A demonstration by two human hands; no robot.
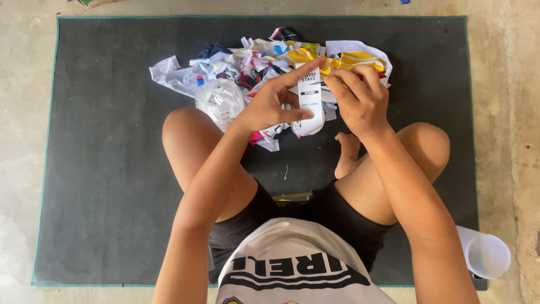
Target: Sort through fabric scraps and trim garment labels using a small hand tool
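Toward the far edge of the dark mat (101, 169), above the fabric-scrap pile (247, 65), left hand (270, 104) and right hand (360, 98) pinch a white label strip (310, 95) taut, apparently mid-sorting, which likely calls next for steady fingertip grip.

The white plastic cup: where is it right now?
In the head view, the white plastic cup lies on its side at the dark mat's lower right corner, beside the person's right forearm.

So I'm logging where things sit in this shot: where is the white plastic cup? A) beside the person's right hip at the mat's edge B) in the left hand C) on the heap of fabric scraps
A: the white plastic cup lies on its side at the dark mat's edge, far from the heap of fabric scraps and both hands.
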